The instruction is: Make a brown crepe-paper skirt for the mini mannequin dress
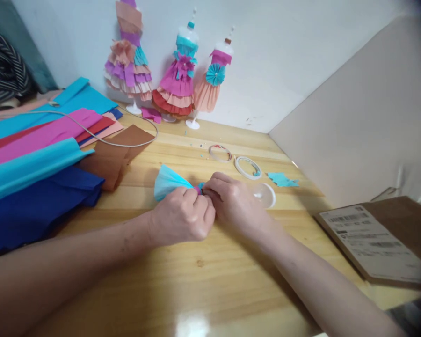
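Both my hands meet at the middle of the wooden table (203, 281). My left hand (182, 217) is closed in a pinch on the gathered end of a light blue crepe paper fan (168, 181), which spreads out to the left. My right hand (231, 199) is closed too, its fingertips pressed on the same gathered end, where a bit of pink and blue shows. What the right fingers hold beyond that is hidden.
Sheets of crepe paper (38, 164) in blue, pink, red and brown lie stacked at left. Three small mannequins in paper dresses (177, 79) stand by the wall. Two tape rings (247, 167), a clear tape roll (264, 194), a blue scrap (282, 179) and a cardboard parcel (375, 241) lie at right.
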`<act>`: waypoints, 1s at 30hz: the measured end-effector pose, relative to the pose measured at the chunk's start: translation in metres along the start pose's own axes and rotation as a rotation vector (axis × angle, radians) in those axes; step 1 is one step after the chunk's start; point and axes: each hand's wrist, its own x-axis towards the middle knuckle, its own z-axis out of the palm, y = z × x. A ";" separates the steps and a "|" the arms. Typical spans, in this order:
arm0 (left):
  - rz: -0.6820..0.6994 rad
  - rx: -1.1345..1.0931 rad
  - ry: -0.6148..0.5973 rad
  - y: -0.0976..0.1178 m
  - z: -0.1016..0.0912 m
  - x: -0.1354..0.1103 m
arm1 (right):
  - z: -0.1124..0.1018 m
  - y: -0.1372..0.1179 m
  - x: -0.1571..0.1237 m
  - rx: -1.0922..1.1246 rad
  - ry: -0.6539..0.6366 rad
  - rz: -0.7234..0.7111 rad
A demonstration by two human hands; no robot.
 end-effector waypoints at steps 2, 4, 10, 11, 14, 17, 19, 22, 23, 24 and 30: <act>0.036 -0.017 0.007 0.000 0.000 0.000 | 0.001 0.001 0.000 -0.007 -0.006 0.000; 0.065 -0.029 0.000 0.000 -0.001 0.000 | 0.002 0.002 -0.001 -0.007 -0.011 0.006; 0.116 -0.066 0.005 -0.001 -0.003 0.002 | 0.001 0.001 -0.001 -0.025 -0.011 0.013; 0.121 -0.074 -0.001 -0.001 -0.003 0.002 | 0.000 0.001 -0.001 -0.024 -0.013 0.011; 0.119 -0.078 -0.023 -0.002 -0.003 0.002 | 0.000 0.000 -0.001 -0.020 -0.020 0.005; 0.124 -0.091 -0.033 -0.002 -0.004 0.002 | 0.000 0.001 -0.001 -0.030 -0.015 0.005; 0.152 -0.128 -0.048 -0.002 -0.003 0.002 | 0.001 0.001 -0.001 -0.040 -0.006 0.006; 0.188 -0.168 -0.091 -0.003 -0.002 0.000 | 0.001 0.000 -0.001 -0.042 -0.006 0.018; 0.198 -0.172 -0.112 -0.003 -0.002 0.000 | 0.000 0.000 -0.001 -0.039 -0.011 0.024; 0.208 -0.172 -0.141 -0.003 -0.002 0.000 | 0.000 0.000 -0.001 -0.038 -0.018 0.029; 0.274 -0.151 -0.349 -0.007 -0.004 0.001 | -0.002 -0.002 0.000 -0.086 -0.054 0.047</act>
